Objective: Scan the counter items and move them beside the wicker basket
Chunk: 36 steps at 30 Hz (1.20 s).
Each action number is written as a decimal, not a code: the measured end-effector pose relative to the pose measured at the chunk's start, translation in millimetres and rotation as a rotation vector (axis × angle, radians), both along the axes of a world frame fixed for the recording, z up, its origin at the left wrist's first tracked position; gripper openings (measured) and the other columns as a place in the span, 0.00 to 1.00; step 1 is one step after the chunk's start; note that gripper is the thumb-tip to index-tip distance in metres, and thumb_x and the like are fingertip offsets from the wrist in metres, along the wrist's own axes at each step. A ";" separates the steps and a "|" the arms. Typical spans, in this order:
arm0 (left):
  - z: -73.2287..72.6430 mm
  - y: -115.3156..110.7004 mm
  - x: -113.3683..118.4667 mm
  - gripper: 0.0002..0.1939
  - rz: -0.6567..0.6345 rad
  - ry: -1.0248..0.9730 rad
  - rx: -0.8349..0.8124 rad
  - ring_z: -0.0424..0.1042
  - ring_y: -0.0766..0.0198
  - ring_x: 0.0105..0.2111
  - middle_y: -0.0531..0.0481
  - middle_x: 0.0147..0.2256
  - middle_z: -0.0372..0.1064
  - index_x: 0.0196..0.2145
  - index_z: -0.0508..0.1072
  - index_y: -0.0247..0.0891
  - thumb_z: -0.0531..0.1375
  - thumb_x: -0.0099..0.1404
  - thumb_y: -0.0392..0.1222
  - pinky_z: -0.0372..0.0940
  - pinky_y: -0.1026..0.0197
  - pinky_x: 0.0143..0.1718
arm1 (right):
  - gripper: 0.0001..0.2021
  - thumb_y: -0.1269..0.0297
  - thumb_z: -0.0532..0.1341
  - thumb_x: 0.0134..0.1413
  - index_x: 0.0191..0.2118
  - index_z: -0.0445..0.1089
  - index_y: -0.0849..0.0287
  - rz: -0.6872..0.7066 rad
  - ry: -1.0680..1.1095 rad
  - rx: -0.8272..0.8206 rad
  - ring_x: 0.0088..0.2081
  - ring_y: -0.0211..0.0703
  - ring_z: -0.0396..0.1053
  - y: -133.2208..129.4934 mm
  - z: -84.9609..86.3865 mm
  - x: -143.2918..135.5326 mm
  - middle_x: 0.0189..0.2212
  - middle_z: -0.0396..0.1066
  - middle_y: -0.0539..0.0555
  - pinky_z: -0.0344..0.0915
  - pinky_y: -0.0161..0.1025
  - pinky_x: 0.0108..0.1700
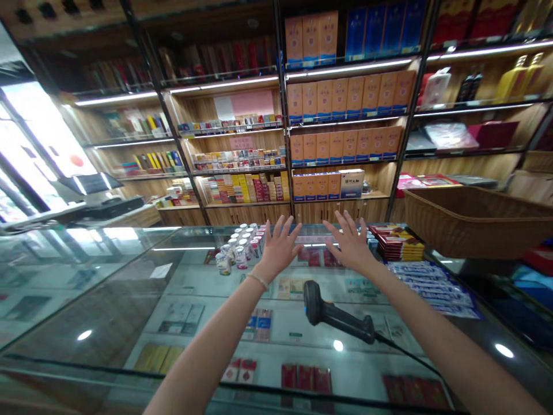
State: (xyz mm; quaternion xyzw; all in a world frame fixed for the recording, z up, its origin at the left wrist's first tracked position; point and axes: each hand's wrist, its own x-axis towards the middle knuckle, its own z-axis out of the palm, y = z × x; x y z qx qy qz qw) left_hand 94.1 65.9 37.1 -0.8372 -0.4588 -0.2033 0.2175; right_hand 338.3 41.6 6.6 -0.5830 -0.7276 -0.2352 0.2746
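Observation:
Both arms reach forward over a glass-topped display counter (pixel 276 282). My left hand (pixel 279 248), with a bracelet at the wrist, has its fingers spread and holds nothing. It is beside a cluster of small white-capped bottles (pixel 242 245), partly hiding some of them. My right hand (pixel 351 245) is likewise spread and holds nothing; stacked red and yellow packets (pixel 397 242) are just to its right. Whether either hand touches anything is hard to tell. Between my forearms a black corded barcode scanner (pixel 334 314) lies on the glass.
Blue-and-white packs (pixel 432 285) lie right of my right forearm. A brown wicker basket (pixel 479 225) stands at the right. Under the glass are cigarette-like packs (pixel 306 380). Behind the counter, shelves hold orange boxes (pixel 337 147) and bottles. A dark monitor (pixel 90 183) is at the left.

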 end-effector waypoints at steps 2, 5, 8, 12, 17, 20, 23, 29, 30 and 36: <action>-3.8 -5.5 -11.0 0.31 0.004 0.011 0.008 0.43 0.42 0.73 0.42 0.72 0.50 0.69 0.62 0.48 0.56 0.71 0.55 0.30 0.30 0.72 | 0.28 0.52 0.54 0.67 0.70 0.59 0.47 0.012 -0.004 -0.010 0.74 0.59 0.42 -3.6 -3.2 -8.1 0.75 0.46 0.60 0.34 0.68 0.70; -13.5 -11.1 -25.6 0.30 0.017 0.005 0.034 0.43 0.43 0.73 0.43 0.72 0.51 0.68 0.63 0.47 0.56 0.72 0.55 0.29 0.31 0.72 | 0.27 0.52 0.54 0.67 0.69 0.61 0.47 0.028 -0.008 -0.023 0.74 0.58 0.43 -7.0 -8.2 -16.6 0.74 0.48 0.60 0.34 0.68 0.71; -25.8 -14.6 -39.6 0.29 0.049 -0.028 0.037 0.44 0.44 0.73 0.44 0.72 0.52 0.68 0.64 0.49 0.55 0.72 0.55 0.28 0.31 0.72 | 0.27 0.52 0.54 0.67 0.69 0.62 0.48 0.020 -0.004 -0.010 0.74 0.58 0.44 -8.4 -12.4 -22.0 0.74 0.50 0.60 0.34 0.67 0.71; -39.2 -18.8 -55.8 0.28 0.088 -0.092 0.028 0.45 0.44 0.73 0.44 0.73 0.50 0.68 0.63 0.51 0.55 0.72 0.54 0.28 0.31 0.72 | 0.26 0.53 0.53 0.68 0.68 0.63 0.47 -0.023 -0.007 0.002 0.73 0.57 0.46 -10.7 -17.9 -26.2 0.73 0.52 0.59 0.37 0.66 0.71; -42.6 -23.3 -69.7 0.28 0.127 -0.138 0.027 0.42 0.43 0.74 0.43 0.74 0.45 0.67 0.64 0.51 0.54 0.73 0.56 0.29 0.31 0.72 | 0.25 0.53 0.53 0.69 0.67 0.64 0.47 -0.017 -0.027 0.024 0.72 0.56 0.48 -15.0 -27.1 -26.3 0.72 0.54 0.58 0.36 0.64 0.71; -42.6 -20.5 -77.5 0.27 0.154 -0.195 0.075 0.44 0.43 0.73 0.43 0.73 0.48 0.66 0.66 0.50 0.55 0.72 0.54 0.28 0.32 0.72 | 0.24 0.54 0.52 0.69 0.67 0.65 0.48 -0.014 -0.030 0.036 0.72 0.56 0.49 -13.6 -29.6 -27.4 0.72 0.55 0.59 0.37 0.63 0.71; -45.4 -14.1 -86.5 0.25 0.159 -0.234 0.154 0.48 0.44 0.72 0.43 0.72 0.53 0.64 0.69 0.50 0.58 0.71 0.53 0.28 0.34 0.72 | 0.24 0.53 0.51 0.70 0.67 0.64 0.49 0.015 -0.039 0.044 0.72 0.56 0.49 -8.6 -24.5 -35.6 0.71 0.55 0.60 0.39 0.64 0.70; -50.3 -4.8 -105.3 0.29 0.260 -0.329 0.237 0.46 0.42 0.73 0.40 0.72 0.50 0.66 0.66 0.50 0.61 0.69 0.53 0.30 0.31 0.71 | 0.24 0.55 0.52 0.69 0.67 0.63 0.48 0.108 -0.066 0.054 0.71 0.56 0.50 3.1 -5.4 -75.7 0.71 0.56 0.59 0.37 0.64 0.70; -50.3 -4.1 -108.1 0.29 0.278 -0.342 0.233 0.46 0.41 0.73 0.40 0.73 0.50 0.66 0.66 0.50 0.61 0.69 0.52 0.30 0.30 0.71 | 0.24 0.55 0.52 0.69 0.68 0.63 0.48 0.119 -0.065 0.048 0.71 0.56 0.50 5.1 -4.3 -83.0 0.71 0.56 0.60 0.37 0.64 0.70; -56.1 0.6 -118.8 0.29 0.328 -0.410 0.209 0.45 0.39 0.72 0.39 0.72 0.49 0.65 0.68 0.48 0.62 0.68 0.52 0.31 0.28 0.70 | 0.25 0.54 0.52 0.69 0.68 0.62 0.47 0.184 -0.068 -0.051 0.73 0.57 0.47 21.1 -8.6 -115.5 0.72 0.53 0.60 0.35 0.65 0.70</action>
